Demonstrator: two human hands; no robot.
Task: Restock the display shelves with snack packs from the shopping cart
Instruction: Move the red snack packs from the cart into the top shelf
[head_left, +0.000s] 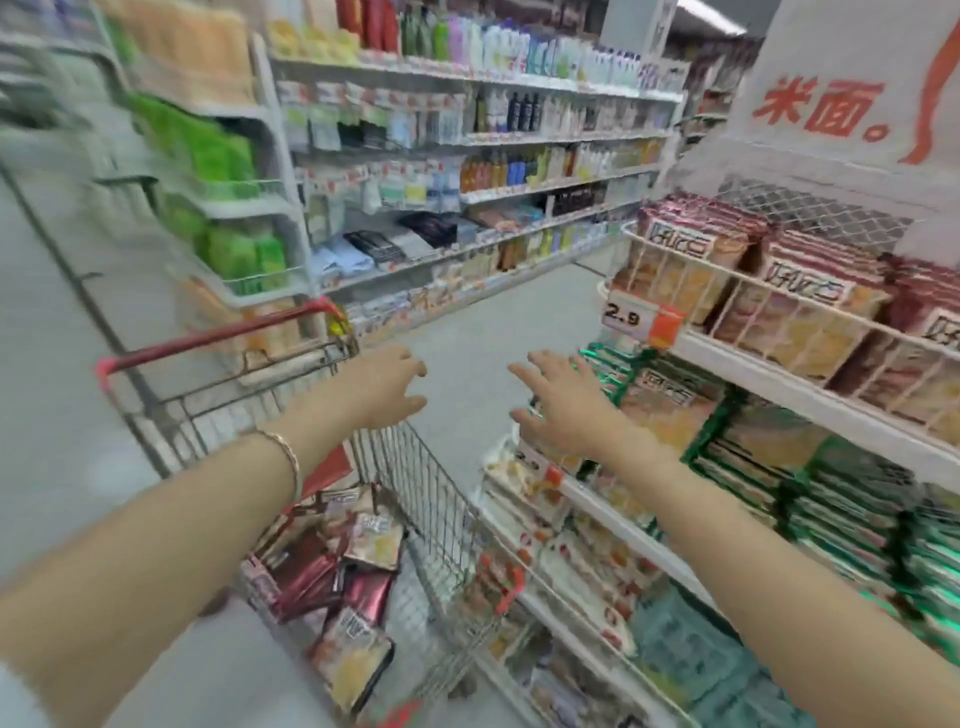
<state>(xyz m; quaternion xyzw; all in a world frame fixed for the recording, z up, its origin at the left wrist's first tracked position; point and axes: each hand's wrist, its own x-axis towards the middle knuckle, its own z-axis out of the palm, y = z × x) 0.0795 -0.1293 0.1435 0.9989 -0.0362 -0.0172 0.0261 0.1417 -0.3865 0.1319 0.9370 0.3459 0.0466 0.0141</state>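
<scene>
Snack packs lie in my shopping cart at 7 o'clock. Above it, my left hand and right hand hang empty, fingers apart and relaxed. Display shelves stand at 3 o'clock, stocked.

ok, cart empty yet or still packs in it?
Not empty: several snack packs lie loosely piled in the shopping cart, some flat, some tilted.
</scene>
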